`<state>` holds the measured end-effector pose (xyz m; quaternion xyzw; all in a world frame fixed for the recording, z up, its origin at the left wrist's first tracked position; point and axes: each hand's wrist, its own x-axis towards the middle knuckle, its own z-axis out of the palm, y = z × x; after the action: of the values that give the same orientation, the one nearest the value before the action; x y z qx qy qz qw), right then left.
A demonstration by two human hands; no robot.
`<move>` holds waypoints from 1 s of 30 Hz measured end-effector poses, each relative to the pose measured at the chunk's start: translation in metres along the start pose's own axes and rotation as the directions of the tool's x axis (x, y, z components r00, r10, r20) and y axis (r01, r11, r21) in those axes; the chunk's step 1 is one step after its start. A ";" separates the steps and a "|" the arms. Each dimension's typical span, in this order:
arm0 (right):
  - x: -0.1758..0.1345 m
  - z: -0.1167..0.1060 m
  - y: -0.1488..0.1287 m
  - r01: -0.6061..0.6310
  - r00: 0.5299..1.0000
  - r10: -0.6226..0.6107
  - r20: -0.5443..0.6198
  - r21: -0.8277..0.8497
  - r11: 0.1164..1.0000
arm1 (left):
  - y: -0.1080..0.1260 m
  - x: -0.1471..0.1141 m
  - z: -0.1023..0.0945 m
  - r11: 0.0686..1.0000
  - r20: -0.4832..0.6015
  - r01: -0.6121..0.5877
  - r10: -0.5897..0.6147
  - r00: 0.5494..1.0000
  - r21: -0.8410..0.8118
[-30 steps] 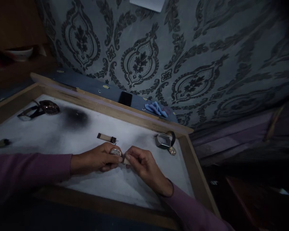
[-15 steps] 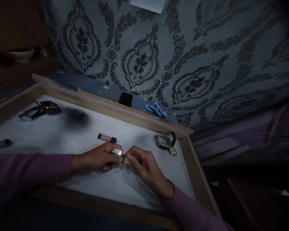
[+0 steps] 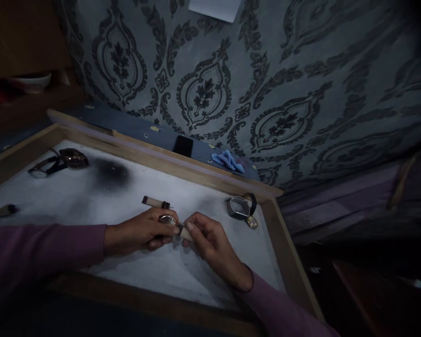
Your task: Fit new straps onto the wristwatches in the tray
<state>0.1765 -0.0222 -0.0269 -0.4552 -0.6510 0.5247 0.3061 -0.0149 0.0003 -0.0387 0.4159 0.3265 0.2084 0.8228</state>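
Note:
My left hand [image 3: 149, 229] is closed round a round silver watch case [image 3: 167, 219], its thumb along the near edge. A pale strap piece [image 3: 185, 233] is pinched between the thumb and fingers of my right hand [image 3: 210, 243], its end against the case beside my left thumb. Whether strap and case are joined I cannot tell. Just beyond my left hand, a second strap piece [image 3: 155, 201], pale with dark ends and a buckle, lies on the white surface.
A wooden-rimmed tray [image 3: 280, 243] surrounds the work. Dark-strapped watches [image 3: 73, 158] lie at far left, and a square watch [image 3: 238, 207] and a small gold watch [image 3: 251, 222] at right. Behind the rim are a black phone [image 3: 183, 146] and a blue cloth [image 3: 228, 160].
The watch case has tilted slightly in my left hand. My right hand has shifted a little, and more of the strap piece shows beside its fingers.

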 end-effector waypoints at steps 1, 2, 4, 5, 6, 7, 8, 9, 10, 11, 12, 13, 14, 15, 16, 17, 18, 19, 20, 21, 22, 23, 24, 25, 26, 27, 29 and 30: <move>0.000 0.000 0.000 -0.009 1.000 0.009 -0.001 0.011 1.000 | 0.000 0.000 0.000 1.000 0.000 -0.001 0.001 1.000 -0.004; 0.000 0.001 0.001 -0.018 1.000 0.018 -0.002 0.019 1.000 | 0.001 0.000 0.000 1.000 -0.003 0.000 0.000 1.000 -0.007; 0.000 0.001 0.001 -0.043 0.999 0.043 0.003 0.034 0.998 | 0.001 0.000 0.000 1.000 -0.007 0.007 -0.007 1.000 -0.012; 0.000 0.001 0.001 -0.055 0.998 0.055 0.005 0.042 0.998 | 0.001 0.000 0.000 1.000 -0.006 0.008 -0.008 1.000 -0.015; 0.000 0.001 0.001 -0.066 0.998 0.066 0.007 0.049 0.997 | 0.001 0.000 0.000 1.000 -0.002 0.008 -0.008 1.000 -0.018; 0.000 0.001 0.001 -0.072 0.997 0.072 0.006 0.051 0.996 | 0.001 0.000 -0.001 1.000 0.000 0.006 -0.006 1.000 -0.020; 0.001 0.001 0.001 -0.074 0.997 0.073 0.006 0.053 0.996 | 0.000 0.000 -0.001 1.000 0.001 0.004 -0.004 1.000 -0.020; 0.001 0.001 0.001 -0.073 0.997 0.073 0.003 0.056 0.996 | 0.000 0.000 -0.001 1.000 0.001 0.004 -0.004 1.000 -0.019; 0.001 0.001 0.001 -0.072 0.997 0.072 0.003 0.059 0.996 | 0.000 0.000 -0.001 1.000 -0.001 0.007 -0.007 1.000 -0.016; 0.001 0.001 0.001 -0.072 0.997 0.071 0.004 0.063 0.995 | -0.001 0.001 -0.001 1.000 -0.005 0.010 -0.010 1.000 -0.012; 0.001 0.001 0.002 -0.075 0.997 0.074 0.006 0.067 0.995 | -0.001 0.000 -0.001 1.000 -0.011 0.012 -0.013 1.000 -0.008; 0.001 0.001 0.002 -0.080 0.997 0.080 0.008 0.075 0.994 | -0.001 0.000 -0.001 1.000 -0.016 0.017 -0.017 1.000 -0.004; 0.001 0.001 0.002 -0.089 0.996 0.089 0.012 0.084 0.992 | -0.001 0.000 -0.001 1.000 -0.021 0.022 -0.022 1.000 0.000; 0.001 0.001 0.002 -0.101 0.995 0.100 0.016 0.094 0.991 | -0.001 0.000 0.000 1.000 -0.025 0.024 -0.024 0.999 0.001; 0.001 0.002 0.003 -0.113 0.994 0.111 0.019 0.103 0.988 | -0.001 0.000 0.000 1.000 -0.027 0.025 -0.025 0.999 0.000; 0.001 0.002 0.003 -0.126 0.992 0.124 0.022 0.112 0.986 | 0.000 0.000 0.000 1.000 -0.027 0.024 -0.024 0.999 -0.002; 0.001 0.002 0.003 -0.138 0.990 0.136 0.024 0.120 0.983 | 0.000 0.000 0.001 1.000 -0.025 0.022 -0.022 0.999 -0.005; 0.001 0.002 0.002 -0.145 0.989 0.142 0.025 0.128 0.981 | 0.000 0.001 0.001 1.000 -0.024 0.018 -0.018 1.000 -0.009; 0.002 0.002 0.002 -0.149 0.989 0.147 0.027 0.131 0.980 | 0.000 0.001 0.001 1.000 -0.023 0.014 -0.014 1.000 -0.013; 0.002 0.002 0.002 -0.151 0.989 0.148 0.028 0.134 0.979 | 0.000 0.001 0.001 1.000 -0.023 0.013 -0.013 1.000 -0.018; 0.002 0.002 0.002 -0.148 0.989 0.146 0.028 0.137 0.979 | 0.000 0.000 0.001 1.000 -0.022 0.015 -0.015 1.000 -0.022; 0.002 0.002 0.001 -0.144 0.990 0.142 0.029 0.140 0.980 | 0.001 0.000 0.001 1.000 -0.020 0.018 -0.019 1.000 -0.025; 0.002 0.002 0.001 -0.139 0.990 0.137 0.028 0.141 0.980 | 0.001 0.000 0.001 0.999 -0.016 0.022 -0.023 1.000 -0.028; 0.002 0.002 0.001 -0.138 0.990 0.135 0.028 0.141 0.980 | 0.001 0.000 0.001 0.999 -0.013 0.025 -0.026 1.000 -0.029; 0.002 0.001 0.001 -0.139 0.990 0.136 0.027 0.141 0.980 | 0.002 0.000 0.001 0.999 -0.012 0.028 -0.028 1.000 -0.029; 0.002 0.001 0.000 -0.138 0.990 0.136 0.027 0.141 0.980 | 0.002 0.000 0.001 0.999 -0.013 0.027 -0.028 1.000 -0.030; 0.002 0.001 0.000 -0.143 0.990 0.140 0.027 0.136 0.980 | 0.002 -0.001 0.000 0.999 -0.013 0.024 -0.025 1.000 -0.029; 0.002 0.001 0.000 -0.145 0.989 0.142 0.027 0.134 0.980 | 0.002 -0.001 0.000 0.999 -0.014 0.021 -0.021 1.000 -0.029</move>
<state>0.1745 -0.0210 -0.0274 -0.4747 -0.5820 0.5921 0.2921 -0.0151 0.0011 -0.0365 0.3988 0.3337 0.2074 0.8286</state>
